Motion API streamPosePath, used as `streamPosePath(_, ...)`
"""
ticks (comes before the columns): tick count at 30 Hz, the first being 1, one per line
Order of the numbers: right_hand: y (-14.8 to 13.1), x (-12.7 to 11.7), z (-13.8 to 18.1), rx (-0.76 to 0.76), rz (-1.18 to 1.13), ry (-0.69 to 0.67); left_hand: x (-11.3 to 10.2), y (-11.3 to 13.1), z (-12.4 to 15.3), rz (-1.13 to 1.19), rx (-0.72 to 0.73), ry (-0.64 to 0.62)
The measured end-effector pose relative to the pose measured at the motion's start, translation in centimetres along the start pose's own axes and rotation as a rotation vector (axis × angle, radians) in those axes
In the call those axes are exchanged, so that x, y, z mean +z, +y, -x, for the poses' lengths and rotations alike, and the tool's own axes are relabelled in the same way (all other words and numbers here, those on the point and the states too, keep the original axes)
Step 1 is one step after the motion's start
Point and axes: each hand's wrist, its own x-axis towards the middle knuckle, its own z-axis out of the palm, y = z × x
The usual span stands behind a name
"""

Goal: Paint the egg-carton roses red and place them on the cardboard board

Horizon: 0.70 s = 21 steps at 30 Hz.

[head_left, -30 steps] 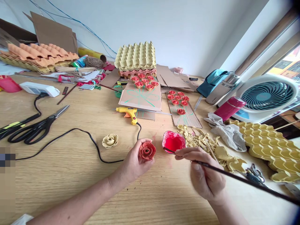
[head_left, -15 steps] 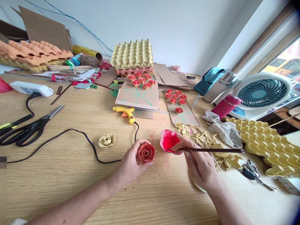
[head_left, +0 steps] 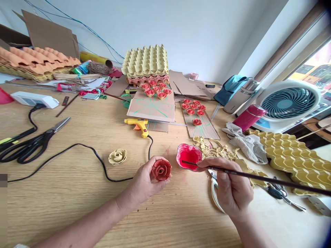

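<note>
My left hand (head_left: 148,181) is closed around a red-painted rose (head_left: 161,169), its petals facing up toward me. Pinched in my right hand (head_left: 231,187) is a long dark paintbrush (head_left: 258,177), its tip over or in a small bowl of red paint (head_left: 189,156); whether the bristles touch the liquid I cannot tell. To the left lies an unpainted cream rose (head_left: 117,156). Under my right hand, white-handled scissors (head_left: 215,194) show in part. Beside the bowl is a heap of yellowish egg-tray scraps (head_left: 217,148).
A yellow glue gun (head_left: 139,125) and its black cord lie ahead. Red roses stand on cardboard pieces (head_left: 152,106) farther back, before stacked egg trays (head_left: 144,60). Black scissors (head_left: 36,141) lie left. Keys (head_left: 279,193), a cloth (head_left: 245,143), a pink bottle (head_left: 249,117) and a fan (head_left: 287,103) are right.
My right hand has drawn back to the right and a little down, and the brush has swung so its tip shows over the bowl. My left hand and its rose stay nearly still.
</note>
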Motion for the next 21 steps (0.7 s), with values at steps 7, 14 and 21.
streamPosePath(7, -1.3, 1.3, 0.2, -0.083, -0.164, -0.124, 0.2, 0.3, 0.1, 0.053, -0.052, -0.025)
streamPosePath(14, -1.3, 1.5, 0.3, -0.121, -0.166, -0.224, 0.5, 0.6, -0.1, 0.171, -0.096, -0.032)
streamPosePath(21, -1.7, 1.3, -0.5, -0.180, -0.117, -0.262, 0.5, 0.6, -0.1, 0.147, -0.072, -0.011)
